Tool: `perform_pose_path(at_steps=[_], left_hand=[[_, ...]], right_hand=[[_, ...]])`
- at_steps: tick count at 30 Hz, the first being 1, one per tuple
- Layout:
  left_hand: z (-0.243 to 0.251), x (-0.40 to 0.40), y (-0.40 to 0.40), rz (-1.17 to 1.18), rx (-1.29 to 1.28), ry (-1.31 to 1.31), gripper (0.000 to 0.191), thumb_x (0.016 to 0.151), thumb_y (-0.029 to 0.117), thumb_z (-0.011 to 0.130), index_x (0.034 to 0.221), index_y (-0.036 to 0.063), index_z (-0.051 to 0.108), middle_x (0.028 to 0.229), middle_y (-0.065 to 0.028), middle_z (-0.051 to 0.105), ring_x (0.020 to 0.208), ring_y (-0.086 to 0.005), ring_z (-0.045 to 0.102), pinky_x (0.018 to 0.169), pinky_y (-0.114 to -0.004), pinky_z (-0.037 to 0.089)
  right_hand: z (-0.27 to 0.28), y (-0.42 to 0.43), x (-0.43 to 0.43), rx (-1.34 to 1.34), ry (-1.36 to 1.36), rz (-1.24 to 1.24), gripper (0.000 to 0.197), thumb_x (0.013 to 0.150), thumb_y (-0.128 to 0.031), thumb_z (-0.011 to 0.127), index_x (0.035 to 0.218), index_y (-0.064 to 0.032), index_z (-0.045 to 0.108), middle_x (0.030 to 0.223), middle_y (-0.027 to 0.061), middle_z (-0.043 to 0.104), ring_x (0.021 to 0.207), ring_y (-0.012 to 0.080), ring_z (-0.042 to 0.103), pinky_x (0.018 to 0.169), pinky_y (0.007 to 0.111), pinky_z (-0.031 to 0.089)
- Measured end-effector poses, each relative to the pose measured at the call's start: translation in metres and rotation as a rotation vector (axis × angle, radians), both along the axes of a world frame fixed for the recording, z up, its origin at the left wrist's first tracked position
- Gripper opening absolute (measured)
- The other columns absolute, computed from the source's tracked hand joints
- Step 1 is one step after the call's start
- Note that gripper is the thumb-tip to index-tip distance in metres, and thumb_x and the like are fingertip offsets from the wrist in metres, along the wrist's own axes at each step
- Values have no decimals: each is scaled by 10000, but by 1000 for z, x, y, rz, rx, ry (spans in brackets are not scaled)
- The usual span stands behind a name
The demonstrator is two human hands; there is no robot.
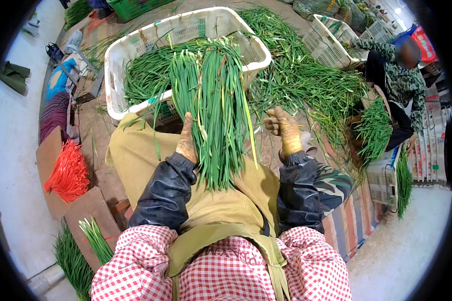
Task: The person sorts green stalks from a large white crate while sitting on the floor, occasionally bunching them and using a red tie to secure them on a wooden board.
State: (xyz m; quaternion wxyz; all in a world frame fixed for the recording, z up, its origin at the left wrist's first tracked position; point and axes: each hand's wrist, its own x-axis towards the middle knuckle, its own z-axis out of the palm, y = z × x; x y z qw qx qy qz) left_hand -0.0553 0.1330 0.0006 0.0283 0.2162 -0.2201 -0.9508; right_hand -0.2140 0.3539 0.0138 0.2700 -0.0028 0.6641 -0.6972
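Note:
A thick bundle of garlic chives (220, 113) lies across the near rim of a white plastic crate (263, 56), its leaves hanging down over a tan apron (143, 146) on my lap. My left hand (187, 141), in a soiled yellowish glove, is against the bundle's left side. Its thumb points up, and the leaves hide its fingers. To the right of the bundle, my right hand (286, 128), gloved alike, is raised with loosely bent fingers and nothing in them. More chives (147, 79) lie inside the crate.
Loose chives (301, 64) cover the floor behind and to the right. Red ties (69, 173) sit on cardboard (47, 158) at left, near a tied bunch (96, 240). At right a co-worker (403, 82) sits beside another crate (324, 45).

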Motion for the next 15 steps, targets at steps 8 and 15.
perform_pose_path(at_steps=[8,15], left_hand=[[-13,8,-15,28,3,46,821,744,670,569,1322,107,420,1254,-109,512,1089,-288,537,907,-441,475],[19,63,-54,-164,-102,-129,841,834,674,407,1350,11,357,1304,-189,461,1182,-266,466,1023,-425,347]], right_hand=[[7,-20,-10,50,328,327,265,825,-322,622,828,-60,656,690,9,604,503,98,463,470,243,393],[-7,20,-25,-769,-177,-166,670,869,-589,430,1296,-74,464,899,-10,558,745,128,522,618,243,420]])
